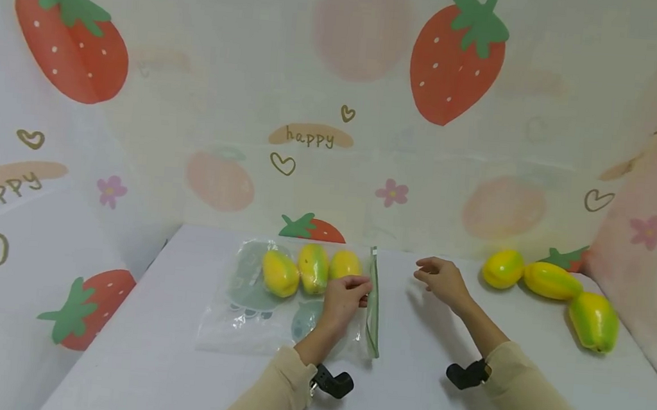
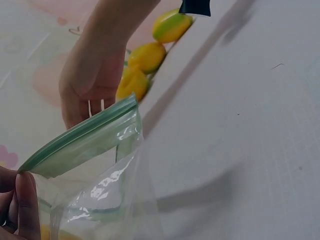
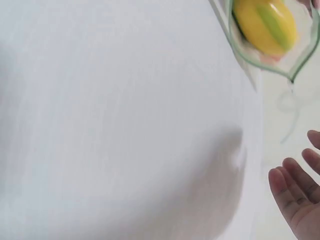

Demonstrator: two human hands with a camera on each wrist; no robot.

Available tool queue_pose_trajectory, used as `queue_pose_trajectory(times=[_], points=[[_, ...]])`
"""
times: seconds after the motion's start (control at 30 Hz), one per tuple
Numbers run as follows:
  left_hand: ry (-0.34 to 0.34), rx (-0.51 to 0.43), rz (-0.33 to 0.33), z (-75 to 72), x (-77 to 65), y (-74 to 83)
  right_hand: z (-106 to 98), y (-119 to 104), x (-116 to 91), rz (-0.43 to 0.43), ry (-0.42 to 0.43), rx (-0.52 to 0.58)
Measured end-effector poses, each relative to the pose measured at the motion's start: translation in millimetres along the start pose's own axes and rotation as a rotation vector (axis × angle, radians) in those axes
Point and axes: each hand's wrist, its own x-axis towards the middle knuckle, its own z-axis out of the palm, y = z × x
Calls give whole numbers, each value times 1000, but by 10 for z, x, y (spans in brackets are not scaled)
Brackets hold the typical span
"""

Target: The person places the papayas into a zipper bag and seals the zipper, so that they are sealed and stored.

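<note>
My left hand (image 1: 339, 305) pinches the rim of a clear plastic zip bag (image 1: 214, 334) near its green zip strip (image 1: 374, 331). In the left wrist view, the bag's mouth gapes beside the thumb and fingers (image 2: 27, 200). Inside the bag lie three glossy yellow-green fruits (image 1: 280, 273), mango-like in shape; the rightmost is partly hidden by the hand. My right hand (image 1: 444, 282) hovers to the right of the bag's mouth, fingers loosely bent and holding nothing. Through the bag's mouth the right wrist view shows one fruit (image 3: 267, 25).
At the right back of the white table (image 1: 137, 357), three more such fruits stand in a slanting row: one at the left (image 1: 503, 269), a middle one (image 1: 552, 280) and a greener one (image 1: 593, 322). A strawberry-printed sheet (image 1: 246, 76) walls the back and sides.
</note>
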Motion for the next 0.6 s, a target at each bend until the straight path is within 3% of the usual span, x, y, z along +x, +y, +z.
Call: queue_pose_trajectory(times=[0.6], points=[[15,27,-15,29,12,-43,-691,201,-139,55,94,-48]])
